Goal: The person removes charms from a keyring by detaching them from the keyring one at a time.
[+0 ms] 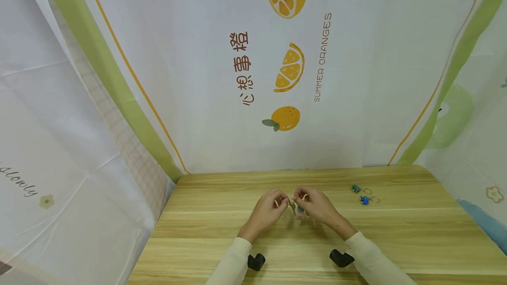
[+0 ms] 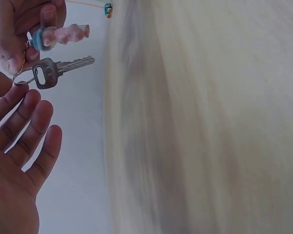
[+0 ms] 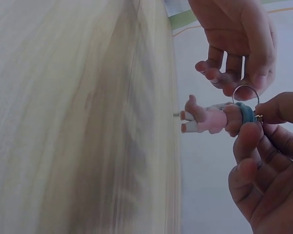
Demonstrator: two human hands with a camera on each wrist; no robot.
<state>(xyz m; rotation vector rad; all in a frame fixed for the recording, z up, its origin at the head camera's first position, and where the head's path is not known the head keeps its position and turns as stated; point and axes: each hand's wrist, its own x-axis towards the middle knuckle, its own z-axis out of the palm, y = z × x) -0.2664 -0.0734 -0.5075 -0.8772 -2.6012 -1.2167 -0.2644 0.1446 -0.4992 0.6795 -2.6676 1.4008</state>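
Observation:
My left hand [image 1: 269,208] pinches one side of a split key ring [image 2: 19,80] between thumb and index finger, the other fingers spread loosely in the left wrist view. A metal key [image 2: 51,73] hangs on that ring. Opposite it, my right hand [image 1: 315,206] pinches the clasp end of a small figurine keychain [image 3: 212,119], right at the ring. The figurine has a pink body and a teal-blue top. Both hands are held close together over the wooden table [image 1: 222,219], with key and figurine hanging side by side. In the right wrist view the figurine hides most of the key.
To the right of my hands lie a green figurine keychain [image 1: 355,188] and a blue figurine keychain [image 1: 364,200], each with a metal ring. A white cloth [image 1: 206,100] printed with oranges hangs behind the table. Black wrist devices [image 1: 256,262] sit by both sleeves.

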